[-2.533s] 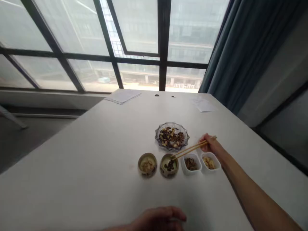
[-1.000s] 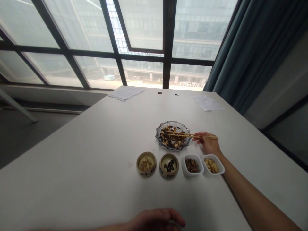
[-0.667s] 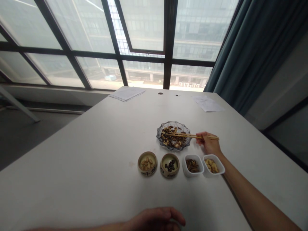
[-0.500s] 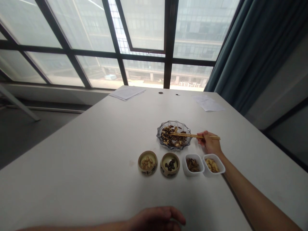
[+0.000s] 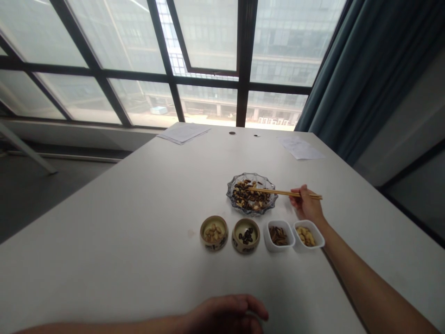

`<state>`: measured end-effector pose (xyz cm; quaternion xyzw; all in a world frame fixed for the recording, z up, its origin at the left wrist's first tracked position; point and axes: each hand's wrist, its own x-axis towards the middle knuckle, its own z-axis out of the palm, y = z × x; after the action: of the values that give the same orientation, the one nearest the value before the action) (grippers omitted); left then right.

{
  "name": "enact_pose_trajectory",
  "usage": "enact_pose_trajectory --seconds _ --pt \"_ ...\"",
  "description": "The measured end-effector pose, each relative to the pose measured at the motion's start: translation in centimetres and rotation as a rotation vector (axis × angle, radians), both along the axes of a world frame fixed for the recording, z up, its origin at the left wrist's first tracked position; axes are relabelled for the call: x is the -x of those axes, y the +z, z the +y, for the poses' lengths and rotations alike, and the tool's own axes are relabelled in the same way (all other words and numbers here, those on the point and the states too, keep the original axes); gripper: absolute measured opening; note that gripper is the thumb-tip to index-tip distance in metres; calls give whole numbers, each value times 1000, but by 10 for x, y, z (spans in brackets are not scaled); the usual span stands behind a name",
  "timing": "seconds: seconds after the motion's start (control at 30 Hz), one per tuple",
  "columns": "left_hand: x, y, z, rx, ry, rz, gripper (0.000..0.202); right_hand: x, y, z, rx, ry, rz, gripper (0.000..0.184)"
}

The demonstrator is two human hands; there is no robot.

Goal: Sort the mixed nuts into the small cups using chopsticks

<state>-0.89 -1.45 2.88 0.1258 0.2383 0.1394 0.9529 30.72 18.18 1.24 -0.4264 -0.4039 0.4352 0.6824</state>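
My right hand [image 5: 307,205] grips a pair of wooden chopsticks [image 5: 278,192] whose tips reach over a glass dish [image 5: 232,191] of mixed nuts and seeds. In front of the dish stands a row of small containers: a brown bowl with peanuts [image 5: 213,231], a brown bowl with dark beans [image 5: 245,234], a white cup with striped seeds [image 5: 278,234] and a white cup with pale nuts [image 5: 308,234]. My left hand [image 5: 225,314] rests on the white table [image 5: 121,222] at the near edge, fingers curled loosely, holding nothing I can see.
Papers lie at the table's far left [image 5: 182,132] and far right [image 5: 301,148]. Large windows with dark frames stand behind the table, and a dark blue curtain [image 5: 365,69] hangs at the right.
The chopsticks went from the dark-bean bowl up to the glass dish, then their tips drew rightward across it. My left hand stayed put.
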Motion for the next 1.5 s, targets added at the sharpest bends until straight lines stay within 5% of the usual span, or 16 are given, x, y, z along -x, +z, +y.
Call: enact_pose_trajectory --seconds 0.17,0.43,0.63,0.8,1.03,1.3,1.5 --pt "0 -1 2 -3 -30 4 37 -11 6 -4 39 37 74 56" --pt "-1 -3 4 -3 -45 -15 35 -21 15 -17 115 384 26 51" --pt "1 -6 8 -12 -91 -31 34 -21 12 -18 156 455 -62 50" --pt "-1 -3 3 -36 -7 -2 34 -22 13 -18 161 483 -60 44" --pt "1 -3 4 -32 -59 -25 35 -18 11 -16 157 438 24 42" --pt "1 -3 7 -4 -78 -26 32 -14 -1 0 36 110 110 47" --pt "0 -4 6 -21 -65 -32 36 -9 -1 -1 33 93 169 52"
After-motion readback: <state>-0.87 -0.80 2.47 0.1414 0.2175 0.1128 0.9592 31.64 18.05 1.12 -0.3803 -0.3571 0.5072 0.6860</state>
